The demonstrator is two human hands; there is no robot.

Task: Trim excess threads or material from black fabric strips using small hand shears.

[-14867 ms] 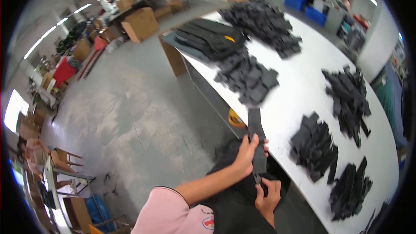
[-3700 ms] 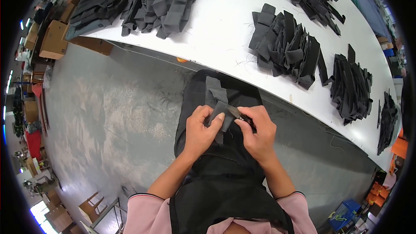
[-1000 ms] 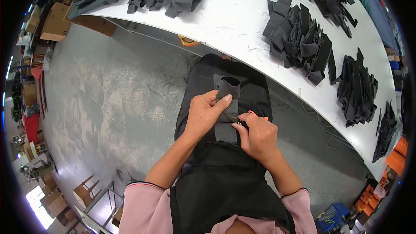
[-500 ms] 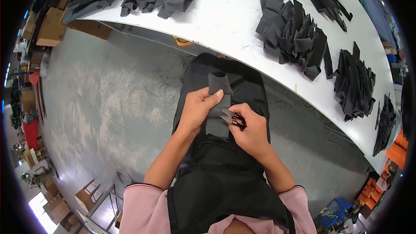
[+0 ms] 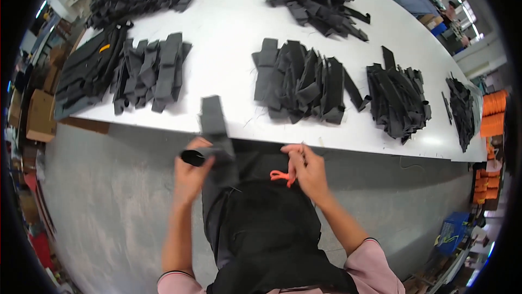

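My left hand [image 5: 189,181] is closed on a dark grey fabric strip [image 5: 216,122]. One end of the strip is rolled into an open loop beside my thumb, while the rest stretches up toward the table edge and is a little blurred. To the right, over my lap, my right hand [image 5: 311,174] is closed on the thread snips, whose orange ring [image 5: 280,175] sticks out on the left side of the palm. The blades are mostly hidden by my fingers. A black apron [image 5: 272,215] covers my lap beneath both hands.
A white table [image 5: 228,54] curves across in front of me. On it lie a near-left bundle of grey strips [image 5: 155,71], a middle bundle [image 5: 302,82], a right bundle [image 5: 399,101] and several further piles. A blue crate [image 5: 452,231] stands on the floor at right.
My view has shifted up over the table. My left hand has moved left with the strip, away from the snips. My right hand has turned, and the snips' blades no longer show clearly.
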